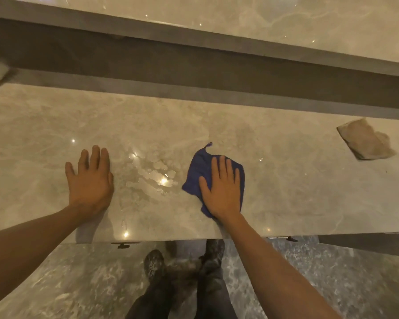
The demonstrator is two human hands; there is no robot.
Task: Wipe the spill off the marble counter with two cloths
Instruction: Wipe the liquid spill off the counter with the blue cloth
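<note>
I am looking at one spill (151, 173), a patch of wet blotches catching the light on the marble bench (44, 125), lying between my two hands and close to the near edge. I am counting two cloths: one blue cloth (199, 171) just to the right of the spill, and one beige cloth (365, 140) lying crumpled well apart at the far right, near the bench's back edge. My right hand (222, 189) is pressing flat on the blue cloth, its fingers (221, 168) stretched out and spread over the fabric rather than curled around it, so the cloth is pinned under the palm and not gripped. My left hand (91, 178) is lying flat on the bare marble to the left of the spill, fingers extended and close together, holding nothing. The bench top is pale, veined and glossy, throwing back several small points of light. Behind it a dark recessed band (194, 65) is running across the view, and beyond that a second pale marble surface (286, 19) is sitting higher up. Below the near edge I am seeing two legs in dark trousers and two shoes (153, 263) standing on a grey mottled floor (332, 284).
</note>
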